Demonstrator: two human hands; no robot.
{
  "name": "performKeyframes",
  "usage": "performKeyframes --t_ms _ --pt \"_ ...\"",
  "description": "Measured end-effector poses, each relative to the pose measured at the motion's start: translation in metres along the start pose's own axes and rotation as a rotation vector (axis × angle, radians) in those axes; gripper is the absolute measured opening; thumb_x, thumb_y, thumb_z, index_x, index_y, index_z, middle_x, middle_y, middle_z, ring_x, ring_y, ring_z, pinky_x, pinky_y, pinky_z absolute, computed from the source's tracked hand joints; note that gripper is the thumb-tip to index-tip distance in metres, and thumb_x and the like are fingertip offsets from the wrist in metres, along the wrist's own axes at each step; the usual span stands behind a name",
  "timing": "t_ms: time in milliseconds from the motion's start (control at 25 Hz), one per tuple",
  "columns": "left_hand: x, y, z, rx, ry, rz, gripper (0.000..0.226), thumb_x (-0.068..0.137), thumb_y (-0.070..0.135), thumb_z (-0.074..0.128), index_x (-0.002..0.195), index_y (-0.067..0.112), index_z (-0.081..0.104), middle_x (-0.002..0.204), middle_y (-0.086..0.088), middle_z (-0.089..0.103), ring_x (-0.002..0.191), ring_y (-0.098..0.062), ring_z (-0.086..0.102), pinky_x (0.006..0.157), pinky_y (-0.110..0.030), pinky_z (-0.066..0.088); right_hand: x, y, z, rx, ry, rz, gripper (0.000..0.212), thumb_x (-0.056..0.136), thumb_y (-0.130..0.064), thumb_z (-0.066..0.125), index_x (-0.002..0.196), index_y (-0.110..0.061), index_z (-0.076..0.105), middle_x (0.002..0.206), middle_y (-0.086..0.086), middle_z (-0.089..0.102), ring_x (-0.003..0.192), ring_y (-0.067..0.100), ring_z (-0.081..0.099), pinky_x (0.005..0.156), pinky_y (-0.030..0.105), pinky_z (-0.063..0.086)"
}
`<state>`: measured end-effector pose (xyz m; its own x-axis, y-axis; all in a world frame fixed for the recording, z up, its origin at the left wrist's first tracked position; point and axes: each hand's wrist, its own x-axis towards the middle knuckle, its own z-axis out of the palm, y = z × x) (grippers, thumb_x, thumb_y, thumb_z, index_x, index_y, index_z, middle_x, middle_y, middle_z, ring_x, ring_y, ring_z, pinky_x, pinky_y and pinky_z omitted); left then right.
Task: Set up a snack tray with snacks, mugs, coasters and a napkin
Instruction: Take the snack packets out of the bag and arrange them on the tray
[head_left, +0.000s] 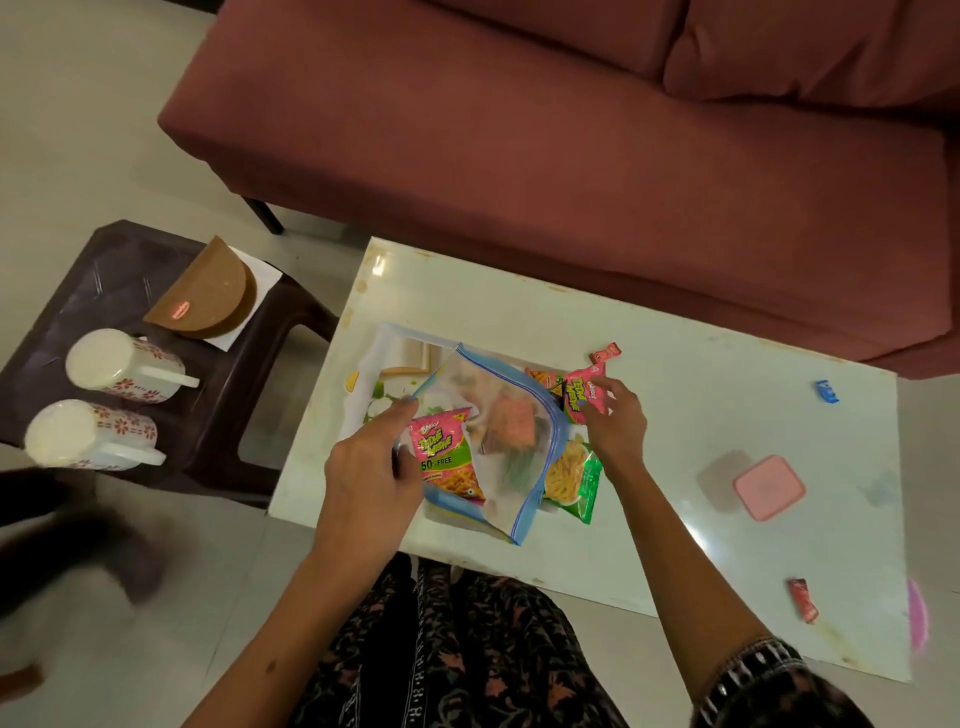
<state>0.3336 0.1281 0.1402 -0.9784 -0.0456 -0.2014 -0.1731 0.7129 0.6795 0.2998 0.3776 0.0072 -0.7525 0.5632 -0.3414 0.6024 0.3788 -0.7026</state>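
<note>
**Unpacking snacks onto the tray**

While the snacks are being taken out of a clear zip bag, the person is leaning over a white table on which a printed tray is lying. The left hand is pinching the bag's near edge, beside a pink snack packet that is lying by the bag; whether the fingers are also touching this packet cannot be told. The right hand is closing its fingertips on a second pink packet at the tray's far right. A green packet is resting just under the bag. The step in hand appears to be laying out snacks. Two mugs, upside down, and brown coasters on a white napkin are waiting on a dark stool, well apart from the tray. The next move probably calls for emptying the bag, setting it aside, then fetching the mugs.
</note>
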Motion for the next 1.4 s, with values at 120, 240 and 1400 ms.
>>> performKeyframes --t_ms 120,240,1400 --pt "-0.003 0.0 0.005 0.028 0.012 0.061 0.047 0.076 -0.01 0.056 0.119 0.009 0.06 0.087 -0.023 0.07 0.073 -0.036 0.064 0.064 -0.029 0.049 -0.039 -0.03 -0.026 0.302 0.223 0.007 0.025 0.088 -0.011 0.059 0.112 -0.015 0.059 0.118 0.005 0.062 0.099 0.014 0.06 0.072 0.01 0.05" --pt "-0.009 0.002 0.01 0.039 0.012 0.12 0.047 0.076 -0.011 0.055 0.119 0.008 0.059 0.093 -0.021 0.071 0.077 -0.037 0.065 0.069 -0.032 0.052 -0.085 -0.067 -0.042 0.412 0.269 -0.293 0.012 0.085 -0.019 0.058 0.093 -0.028 0.06 0.091 -0.015 0.066 0.08 0.0 0.061 0.064 0.012 0.049" --pt "-0.049 -0.003 0.016 0.096 -0.109 0.362 0.051 0.075 -0.011 0.057 0.122 0.008 0.057 0.127 -0.008 0.061 0.113 -0.02 0.06 0.096 -0.02 0.038 -0.086 -0.065 0.063 -0.986 -1.069 -0.178 0.031 0.081 -0.021 0.071 0.102 0.0 0.061 0.111 0.013 0.059 0.099 0.027 0.059 0.077 0.034 0.047"
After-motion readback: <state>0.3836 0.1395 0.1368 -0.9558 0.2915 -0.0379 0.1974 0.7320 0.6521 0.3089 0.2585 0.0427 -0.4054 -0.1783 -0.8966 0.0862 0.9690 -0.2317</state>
